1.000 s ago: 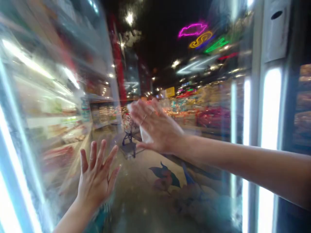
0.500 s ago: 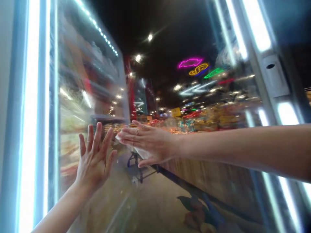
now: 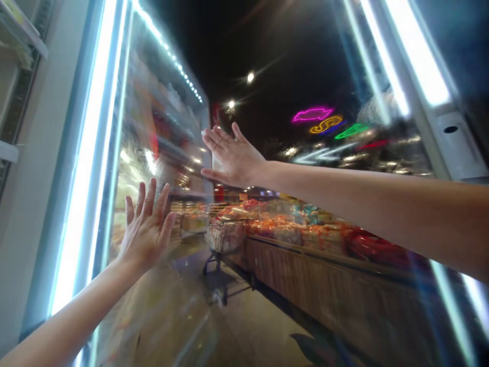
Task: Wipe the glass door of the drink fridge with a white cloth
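Observation:
My left hand (image 3: 144,232) is raised with its fingers spread and its palm towards a clear glass pane (image 3: 183,306); nothing is in it. Higher up and to the right, my right hand (image 3: 234,159) lies flat over a thin white cloth (image 3: 217,164), holding it against the glass. Bits of the cloth show at the fingertips and between thumb and palm. Bright light strips (image 3: 82,178) run along the pane's left side, with more (image 3: 416,51) at the upper right.
Through the glass a shopping cart (image 3: 227,237) stands beside a long wood-panelled counter (image 3: 305,275) piled with colourful goods. Coloured neon shapes (image 3: 312,114) glow above. A pale device with a dark oval (image 3: 456,140) is at the right, and part of a shelf (image 3: 25,25) at the upper left.
My right hand has moved up with the white cloth, away from my left hand. The view has shifted, showing more of the left frame. My left hand stays spread near the same place.

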Available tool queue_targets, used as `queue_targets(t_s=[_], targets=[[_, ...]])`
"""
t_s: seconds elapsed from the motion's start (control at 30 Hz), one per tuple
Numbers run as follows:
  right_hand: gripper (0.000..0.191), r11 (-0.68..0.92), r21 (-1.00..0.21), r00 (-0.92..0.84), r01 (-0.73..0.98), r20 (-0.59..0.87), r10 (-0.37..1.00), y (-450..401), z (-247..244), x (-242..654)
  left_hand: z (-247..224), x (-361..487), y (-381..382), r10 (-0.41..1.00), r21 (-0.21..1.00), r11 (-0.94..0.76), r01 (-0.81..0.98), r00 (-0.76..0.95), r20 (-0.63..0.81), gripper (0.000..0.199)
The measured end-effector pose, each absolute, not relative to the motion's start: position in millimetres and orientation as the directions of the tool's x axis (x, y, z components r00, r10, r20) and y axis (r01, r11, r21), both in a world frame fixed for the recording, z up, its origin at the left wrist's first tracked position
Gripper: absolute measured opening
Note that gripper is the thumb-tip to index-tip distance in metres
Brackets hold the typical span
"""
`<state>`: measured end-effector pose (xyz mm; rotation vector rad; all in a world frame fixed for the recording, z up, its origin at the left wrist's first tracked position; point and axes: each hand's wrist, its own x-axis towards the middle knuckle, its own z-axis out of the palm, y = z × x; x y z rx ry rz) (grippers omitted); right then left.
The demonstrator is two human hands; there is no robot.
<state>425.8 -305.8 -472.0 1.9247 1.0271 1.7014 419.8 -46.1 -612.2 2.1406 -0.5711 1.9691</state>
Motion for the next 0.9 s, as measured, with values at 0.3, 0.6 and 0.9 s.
queue_targets(t_s=[0.3, 0.6, 0.9], targets=[[0.102, -0.410, 0.878, 0.154, 0.245, 0.383, 0.911, -302.8, -497.1, 397.9, -605.5, 424.3, -65.8, -0.183, -0.158, -0.900, -0.405, 0.025, 0.983, 0.063], [0.100, -0.407, 0.872, 0.084, 0.273, 0.400, 0.913, -377.4, -510.9, 398.5, -599.2, 418.2, -109.8, -0.290, -0.268, -0.888, -0.373, 0.004, 0.957, 0.066], [0.107, -0.702, 0.671, 0.060, 0.239, 0.712, 0.700, -452.2, -502.6, 395.5, -577.2, 414.0, -180.3, -0.363, -0.352, -0.861, -0.368, -0.041, 0.931, 0.064]])
